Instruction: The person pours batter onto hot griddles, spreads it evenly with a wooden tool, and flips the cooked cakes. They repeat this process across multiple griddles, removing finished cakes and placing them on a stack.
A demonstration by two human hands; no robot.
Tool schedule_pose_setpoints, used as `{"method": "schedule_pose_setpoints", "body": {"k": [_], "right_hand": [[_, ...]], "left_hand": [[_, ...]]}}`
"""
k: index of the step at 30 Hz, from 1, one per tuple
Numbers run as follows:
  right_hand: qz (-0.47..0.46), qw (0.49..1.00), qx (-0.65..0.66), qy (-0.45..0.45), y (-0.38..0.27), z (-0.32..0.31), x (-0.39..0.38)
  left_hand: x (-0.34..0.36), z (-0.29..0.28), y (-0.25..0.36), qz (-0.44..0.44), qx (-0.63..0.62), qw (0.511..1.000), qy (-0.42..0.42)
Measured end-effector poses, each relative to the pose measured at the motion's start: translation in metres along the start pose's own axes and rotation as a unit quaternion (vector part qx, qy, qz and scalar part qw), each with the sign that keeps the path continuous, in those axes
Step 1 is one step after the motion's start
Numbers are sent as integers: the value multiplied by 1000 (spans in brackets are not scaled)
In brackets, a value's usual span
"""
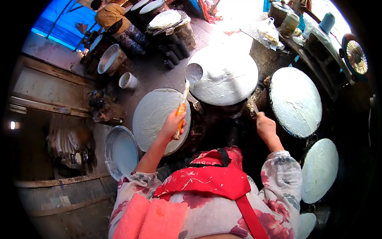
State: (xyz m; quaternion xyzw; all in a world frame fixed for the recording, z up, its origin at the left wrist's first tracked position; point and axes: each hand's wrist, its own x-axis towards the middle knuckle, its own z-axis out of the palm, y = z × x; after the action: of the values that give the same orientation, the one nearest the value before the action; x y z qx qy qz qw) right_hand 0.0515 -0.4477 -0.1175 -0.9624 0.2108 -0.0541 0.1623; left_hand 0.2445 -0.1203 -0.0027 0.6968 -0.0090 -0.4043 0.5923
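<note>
My left hand (172, 124) is closed around the orange, batter-smeared handle of a ladle (194, 73). The ladle's round head rests at the left edge of a large round griddle (229, 81) coated with white batter. A thin, flat, stick-like tool (255, 106) is gripped in my right hand (266, 126); its tip points at the near right rim of that griddle, and its exact kind is hard to make out. Below my left hand lies another white-coated griddle (153, 115). To the right of my right hand stands a third coated one (296, 101).
A wide basin (121, 153) of pale liquid sits at left, a white bucket (129, 81) beyond it. More coated round surfaces (320, 171) line the right. A fan (355, 57) and jars (289, 24) stand far right. Another person (113, 20) bends at the far left near stacked sheets (165, 19).
</note>
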Motion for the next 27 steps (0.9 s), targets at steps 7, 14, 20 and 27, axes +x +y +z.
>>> {"method": "schedule_pose_setpoints", "body": {"k": [7, 14, 20, 27], "right_hand": [[47, 997, 41, -48, -77, 49, -28], [132, 984, 113, 24, -65, 48, -12], [49, 982, 180, -28, -118, 47, -14], [61, 975, 206, -56, -149, 82, -19]], "left_hand": [[14, 2, -3, 16, 61, 998, -1], [8, 9, 3, 6, 56, 998, -15], [3, 16, 0, -18, 5, 1000, -16], [2, 21, -6, -53, -83, 995, -25]]}}
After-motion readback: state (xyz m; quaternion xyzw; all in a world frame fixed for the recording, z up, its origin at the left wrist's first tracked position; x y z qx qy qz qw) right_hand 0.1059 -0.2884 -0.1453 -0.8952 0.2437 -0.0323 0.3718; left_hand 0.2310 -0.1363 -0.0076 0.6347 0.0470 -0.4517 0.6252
